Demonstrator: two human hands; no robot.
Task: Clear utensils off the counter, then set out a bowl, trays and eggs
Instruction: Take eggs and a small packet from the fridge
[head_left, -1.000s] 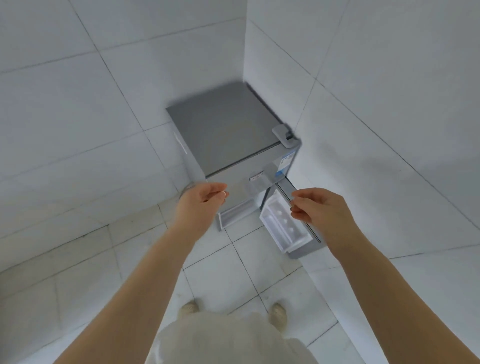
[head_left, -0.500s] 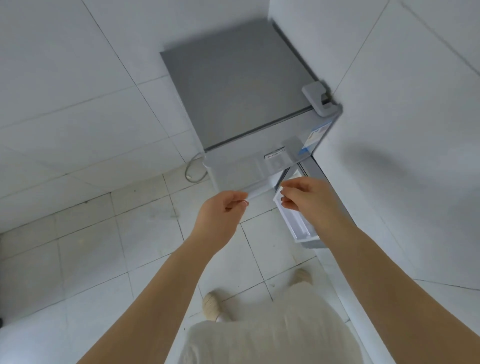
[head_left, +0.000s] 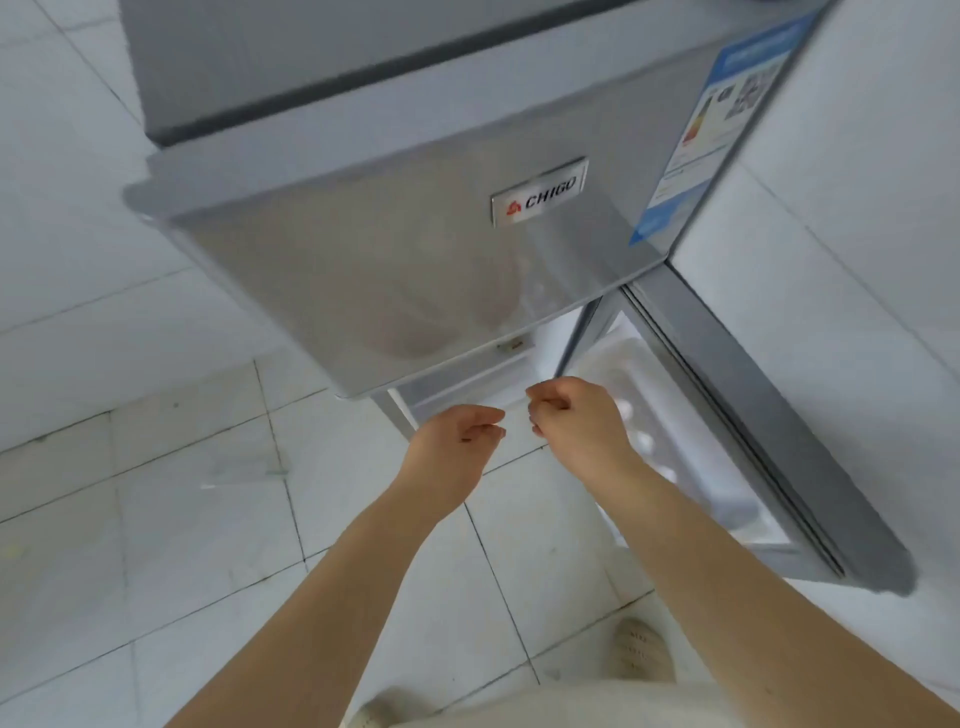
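At fridge (head_left: 415, 270), lower door (head_left: 769, 436) open; left hand (head_left: 457, 441) and right hand (head_left: 576, 421) loosely curled, fingers holding nothing. Risk: eggs (head_left: 644, 441) in door rack could roll out if door gets bumped

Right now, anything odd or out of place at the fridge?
Nothing looks damaged or spilled. The fridge's lower door stands wide open against the right wall, white eggs in its rack. Both hands, left and right, hang loosely curled, holding nothing.

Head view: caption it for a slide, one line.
Both hands, left and right, reach empty toward a silver fridge whose lower door stands open over a tiled floor.
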